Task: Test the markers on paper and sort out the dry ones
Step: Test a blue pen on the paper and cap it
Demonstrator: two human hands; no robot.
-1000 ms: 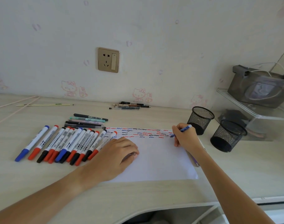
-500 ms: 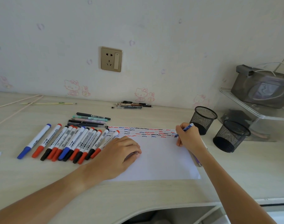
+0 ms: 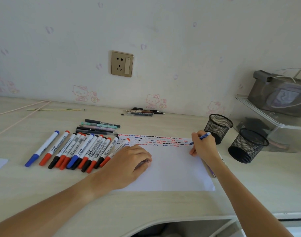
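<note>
At the far right corner of the paper [image 3: 172,170], the blue marker [image 3: 200,138] sits pinched in the right hand [image 3: 202,145], its tip touching the squiggle rows; the fingers hide most of its barrel. Since a second ago it has barely shifted. The left hand [image 3: 127,163] lies curled on the sheet, clasping something small and dark I cannot identify. Capped markers [image 3: 78,149] line the counter [image 3: 146,207] just left.

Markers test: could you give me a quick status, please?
Right hand grips blue pen, tip at squiggle rows. Left hand on paper, holding something small. Nothing in the way.
</note>
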